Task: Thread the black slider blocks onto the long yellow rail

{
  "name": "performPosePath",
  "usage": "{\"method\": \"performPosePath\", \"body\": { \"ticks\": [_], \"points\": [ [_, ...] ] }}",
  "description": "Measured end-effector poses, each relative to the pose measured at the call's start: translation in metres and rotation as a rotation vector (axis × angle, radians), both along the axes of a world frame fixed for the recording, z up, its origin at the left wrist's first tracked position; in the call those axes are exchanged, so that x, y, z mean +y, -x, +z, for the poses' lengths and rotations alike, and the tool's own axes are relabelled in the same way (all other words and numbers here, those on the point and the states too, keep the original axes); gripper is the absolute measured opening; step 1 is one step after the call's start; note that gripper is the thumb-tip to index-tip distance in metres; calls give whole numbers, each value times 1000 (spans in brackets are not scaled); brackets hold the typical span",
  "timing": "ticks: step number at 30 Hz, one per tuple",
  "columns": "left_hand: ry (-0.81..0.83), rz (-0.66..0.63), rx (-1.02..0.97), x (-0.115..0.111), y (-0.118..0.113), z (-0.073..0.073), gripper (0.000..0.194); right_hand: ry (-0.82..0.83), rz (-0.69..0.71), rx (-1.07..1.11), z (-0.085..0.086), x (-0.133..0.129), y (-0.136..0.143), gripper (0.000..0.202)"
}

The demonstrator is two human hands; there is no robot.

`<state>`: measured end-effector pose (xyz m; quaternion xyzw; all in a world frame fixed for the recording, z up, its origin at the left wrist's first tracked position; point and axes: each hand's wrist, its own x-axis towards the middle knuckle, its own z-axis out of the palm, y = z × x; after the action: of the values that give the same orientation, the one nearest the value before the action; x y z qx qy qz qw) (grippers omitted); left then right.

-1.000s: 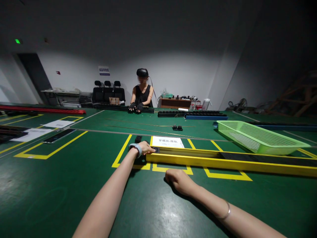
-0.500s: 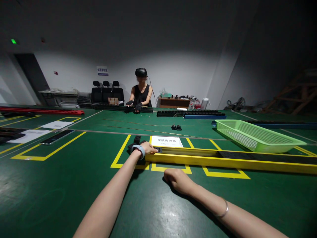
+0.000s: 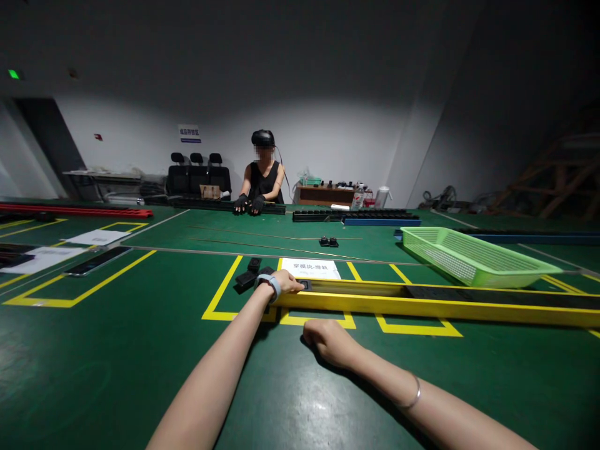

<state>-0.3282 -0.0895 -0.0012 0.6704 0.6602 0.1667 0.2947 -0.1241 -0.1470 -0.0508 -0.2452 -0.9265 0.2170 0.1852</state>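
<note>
My left hand [image 3: 287, 281] is at the left end of a long yellow rail [image 3: 403, 307], fingers together on a small black block [image 3: 305, 285] inside the channel. Farther right, a row of dark pieces [image 3: 459, 294] fills the channel. Beside my left wrist lie loose black blocks [image 3: 248, 279], partly hidden by the hand. My right hand [image 3: 330, 342] rests on the green table in front of the rail, curled into a fist and apart from it; nothing shows in it.
Behind the rail stand a printed paper sign [image 3: 312, 269] and a light green basket [image 3: 473, 259]. Two small black parts [image 3: 329, 242] and thin rods [image 3: 281, 246] lie beyond. A phone [image 3: 98, 261] lies left. Across the table, a person [image 3: 265, 178] in black gloves handles a dark rail.
My left hand and the black block have slid slightly right along the rail. More of the loose blocks shows. My right fist stays put; the view has turned a little.
</note>
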Motion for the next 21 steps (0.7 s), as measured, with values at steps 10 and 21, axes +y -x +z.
{"method": "performPosePath", "body": {
  "ticks": [10, 21],
  "points": [
    [26, -12, 68, 0, -21, 14, 32, 1, 8, 9, 1, 0, 0, 22],
    [37, -34, 91, 7, -35, 15, 35, 16, 15, 28, 0, 0, 0, 21]
  ]
}}
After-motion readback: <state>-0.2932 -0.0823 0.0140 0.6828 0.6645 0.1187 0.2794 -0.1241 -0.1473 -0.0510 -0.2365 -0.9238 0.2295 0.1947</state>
